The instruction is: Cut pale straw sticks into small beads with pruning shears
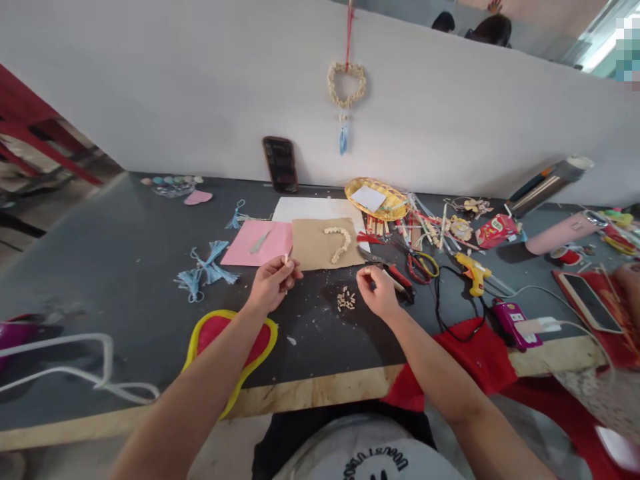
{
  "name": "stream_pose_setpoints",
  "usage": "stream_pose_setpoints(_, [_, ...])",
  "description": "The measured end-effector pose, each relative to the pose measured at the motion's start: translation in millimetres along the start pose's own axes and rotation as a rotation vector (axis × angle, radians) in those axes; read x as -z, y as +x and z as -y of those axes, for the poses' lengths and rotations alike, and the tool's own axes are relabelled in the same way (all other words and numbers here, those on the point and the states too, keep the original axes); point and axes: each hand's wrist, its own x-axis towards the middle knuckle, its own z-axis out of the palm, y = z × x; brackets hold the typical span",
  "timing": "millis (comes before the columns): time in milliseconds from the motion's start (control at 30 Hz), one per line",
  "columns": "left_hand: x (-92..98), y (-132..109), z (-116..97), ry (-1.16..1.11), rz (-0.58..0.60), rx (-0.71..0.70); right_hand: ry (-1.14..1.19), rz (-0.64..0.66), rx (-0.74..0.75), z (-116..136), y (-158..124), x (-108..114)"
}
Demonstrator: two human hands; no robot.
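Pinching a thin pale stick (287, 259) (left hand (271, 285)) and a tiny pale piece (367, 271) (right hand (381, 295)), reckon one slip could scatter the pale cut-bits pile (346, 299) between them.

A thin pale stick (287, 259) stands upright in the left hand (271, 284), cut pieces (346, 299) heaped nearby.

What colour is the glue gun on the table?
Yellow: the glue gun shows clearest in the head view.

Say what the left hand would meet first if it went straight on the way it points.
Probably the brown card, just beyond the left hand and the small stick it pinches; depth is unclear.
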Motion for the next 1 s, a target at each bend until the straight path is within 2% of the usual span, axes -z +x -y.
stream_pose_setpoints(267, [-2.8, 1.0, -0.2, -0.01, -0.029, -0.036, -0.076, 0.051, 0.026, -6.4, -0.7, 2.6])
stream_pose_setpoints(567, [-5.0, 2.1, 1.0, 0.018, -0.021, -0.024, -0.043, 0.317, 0.214, -4.4, -1.6, 6.2])
stream_pose_setpoints(700, [-3.7, 2.7, 1.5, 0.052, 0.014, -0.017, -0.026, 0.34, 0.206, -3.4, 0.6, 6.2])
stream_pose_setpoints(800, [-3.7, 3.6, 1.7, 0.062, 0.031, -0.024, -0.081, 0.379, 0.208, -6.2, 1.6, 4.6])
stream_pose_setpoints(1000, [-5.7, 2.9, 1.7, 0.09, 0.054, -0.022, -0.294, 0.537, 0.205, -3.9, -1.1, 0.6])
